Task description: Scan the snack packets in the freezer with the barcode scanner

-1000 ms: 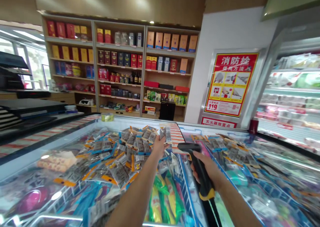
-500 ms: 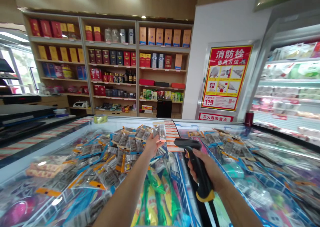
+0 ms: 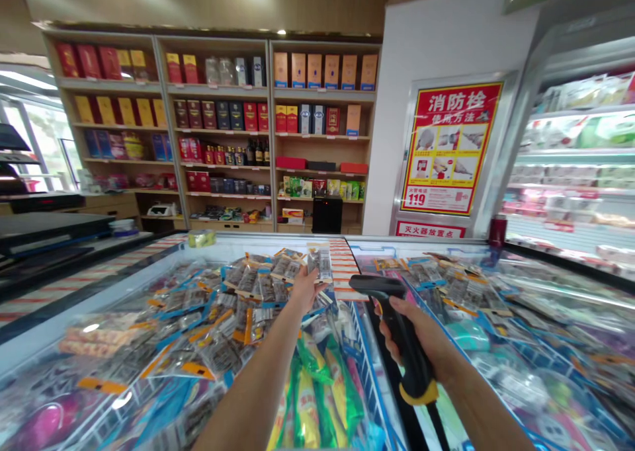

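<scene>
A clear gap parts the packet (image 3: 319,263) from the scanner (image 3: 409,345); pouches (image 3: 248,280) crowd leftward.

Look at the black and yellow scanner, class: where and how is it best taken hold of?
Probably round its handle, from the right, as the right hand has it: the handle is slim and slants down below the head, so fingers can wrap it, leaving head and cord clear.

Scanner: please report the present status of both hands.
Left hand holding small packet. Right hand gripping scanner. Small packet and scanner apart; nothing visible between.
</scene>
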`<state>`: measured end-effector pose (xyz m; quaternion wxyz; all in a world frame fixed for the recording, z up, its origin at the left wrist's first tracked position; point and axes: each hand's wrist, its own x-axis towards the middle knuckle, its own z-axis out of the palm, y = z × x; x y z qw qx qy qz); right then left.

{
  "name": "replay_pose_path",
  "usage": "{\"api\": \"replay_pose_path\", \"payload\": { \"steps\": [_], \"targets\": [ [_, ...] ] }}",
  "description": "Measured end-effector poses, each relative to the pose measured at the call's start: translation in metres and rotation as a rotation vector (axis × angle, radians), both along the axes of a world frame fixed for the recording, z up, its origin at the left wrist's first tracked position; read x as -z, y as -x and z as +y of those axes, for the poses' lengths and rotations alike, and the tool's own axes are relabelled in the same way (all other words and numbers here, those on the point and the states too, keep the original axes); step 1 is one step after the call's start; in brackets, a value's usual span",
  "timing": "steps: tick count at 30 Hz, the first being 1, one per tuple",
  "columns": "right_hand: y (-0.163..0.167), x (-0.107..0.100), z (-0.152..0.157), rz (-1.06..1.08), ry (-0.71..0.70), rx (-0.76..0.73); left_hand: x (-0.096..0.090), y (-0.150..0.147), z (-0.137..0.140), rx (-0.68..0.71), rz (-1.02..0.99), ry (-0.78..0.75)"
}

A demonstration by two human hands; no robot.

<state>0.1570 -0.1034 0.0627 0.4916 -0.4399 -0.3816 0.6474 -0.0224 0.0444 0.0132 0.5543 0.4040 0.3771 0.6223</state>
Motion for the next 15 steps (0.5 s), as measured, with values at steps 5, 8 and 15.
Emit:
{"api": "replay_pose_path", "payload": {
  "steps": [5,8,15],
  "targets": [
    [-0.005,0.008,0.007,-0.003,0.048,0.080,-0.001,0.003,0.005,-0.031,0.115,-0.015],
    [-0.010,0.012,0.013,0.044,0.048,0.090,0.000,0.010,0.011,-0.081,0.212,-0.017],
    [-0.022,0.019,0.024,0.079,0.006,0.157,-0.004,0.027,0.017,-0.276,0.523,-0.006]
  ]
}}
